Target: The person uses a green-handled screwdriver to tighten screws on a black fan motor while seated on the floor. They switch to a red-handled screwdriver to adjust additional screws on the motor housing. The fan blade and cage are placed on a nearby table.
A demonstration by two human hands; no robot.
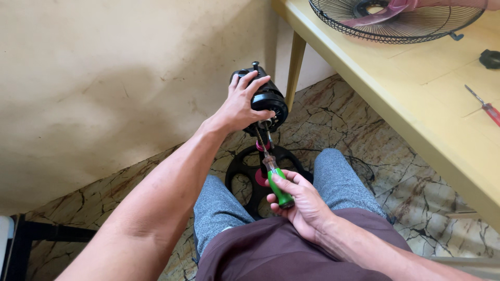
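Left hand (240, 106) grips the fan motor (265, 99), right hand (302, 200) clenches the green screwdriver (276, 182), tip at its underside screw; next move likely needs steady turning.

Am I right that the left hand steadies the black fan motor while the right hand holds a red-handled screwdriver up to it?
Not quite: the head view shows the screwdriver in the right hand has a green handle. The left hand does steady the black fan motor.
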